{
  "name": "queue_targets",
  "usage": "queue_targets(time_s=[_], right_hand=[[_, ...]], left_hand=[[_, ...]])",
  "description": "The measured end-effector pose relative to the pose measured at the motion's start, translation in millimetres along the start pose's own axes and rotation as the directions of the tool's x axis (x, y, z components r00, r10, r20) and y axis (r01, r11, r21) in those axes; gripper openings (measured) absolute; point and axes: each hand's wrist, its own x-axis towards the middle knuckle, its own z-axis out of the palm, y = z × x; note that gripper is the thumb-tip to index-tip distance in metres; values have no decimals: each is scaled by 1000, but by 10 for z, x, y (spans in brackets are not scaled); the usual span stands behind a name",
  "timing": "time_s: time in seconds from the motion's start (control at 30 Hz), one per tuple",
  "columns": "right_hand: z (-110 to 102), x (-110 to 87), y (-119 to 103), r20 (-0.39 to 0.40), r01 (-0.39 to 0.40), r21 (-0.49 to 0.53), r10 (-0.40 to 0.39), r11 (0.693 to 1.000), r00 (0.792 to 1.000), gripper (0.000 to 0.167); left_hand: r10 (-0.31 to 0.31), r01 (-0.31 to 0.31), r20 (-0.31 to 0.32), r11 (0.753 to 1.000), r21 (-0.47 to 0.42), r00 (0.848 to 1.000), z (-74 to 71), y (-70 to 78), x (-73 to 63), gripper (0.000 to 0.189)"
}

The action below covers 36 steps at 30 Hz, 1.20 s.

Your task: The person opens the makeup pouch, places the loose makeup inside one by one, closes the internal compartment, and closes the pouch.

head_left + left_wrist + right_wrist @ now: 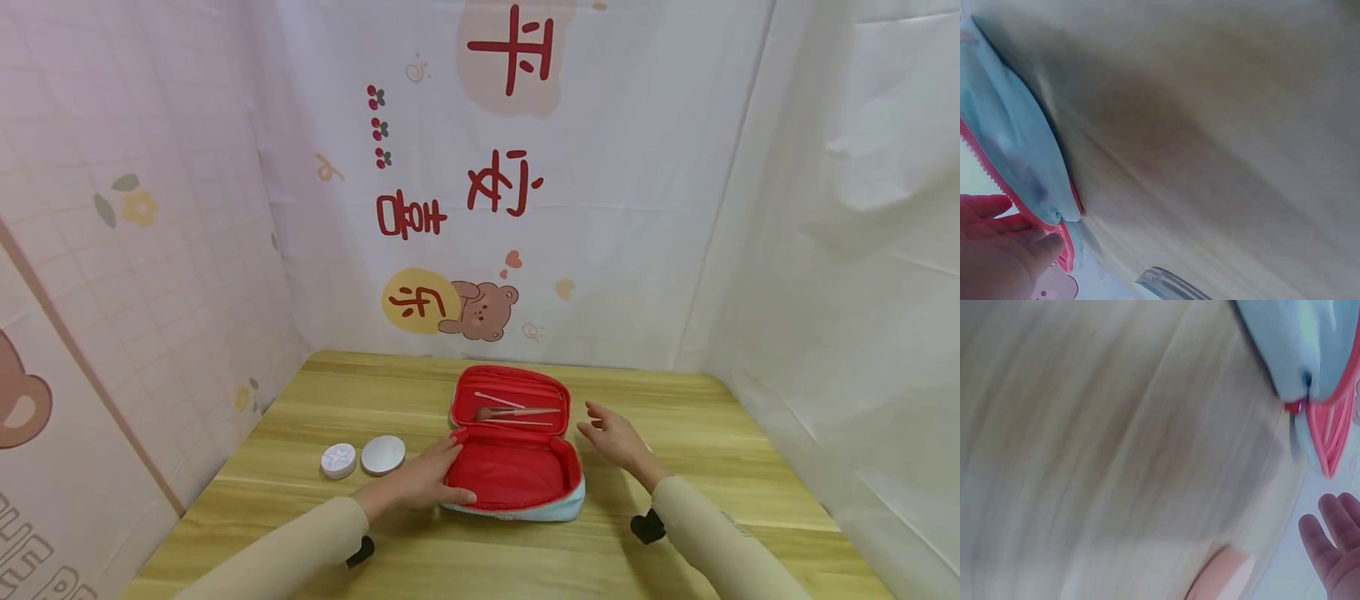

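An unzipped light-blue cosmetic bag (551, 510) with red lining lies on the table, its lid (510, 382) folded back. Held in the lid are a makeup brush (525, 412), a cotton swab (498, 400) and another thin stick (517, 422). My left hand (427, 478) rests on the bag's left rim, thumb at the front edge and fingers towards the hinge. Its fingertips touch the red zip edge (1007, 187) in the left wrist view. To the right of the bag, apart from it, my right hand (617, 437) hovers with loose fingers and holds nothing.
A round silver compact (383, 455) and a small white round case with a star (339, 460) sit left of the bag. A pinkish rounded item (1222, 575) lies near my right hand. Cloth walls surround the wooden table (645, 575).
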Motion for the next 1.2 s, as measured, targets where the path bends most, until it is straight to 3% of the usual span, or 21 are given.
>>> queue_targets(time_s=[0.1, 0.37, 0.57, 0.7, 0.97, 1.2], right_hand=[[-87, -36, 82, -18, 19, -40, -19, 999, 1000, 55], [-297, -133, 344, -26, 52, -168, -57, 984, 998, 56], [-421, -195, 527, -3, 69, -231, -71, 971, 997, 58], [-493, -225, 614, 14, 63, -256, -62, 965, 998, 58], [-561, -256, 659, 74, 23, -252, -4, 968, 997, 66], [-517, -268, 712, 120, 52, -291, -18, 955, 993, 67]], left_hand=[[26, -25, -13, 999, 20, 1000, 13, -1, -66, 92], [-11, 13, -31, 998, 68, 999, 27, -21, -176, 89], [47, -35, -65, 983, 182, 997, 24, -69, -207, 81], [93, -71, -91, 973, 219, 992, 32, -103, -228, 69], [71, -51, -69, 965, 257, 995, 80, -157, -241, 68], [89, -69, -71, 967, 244, 994, 135, -167, -226, 63]])
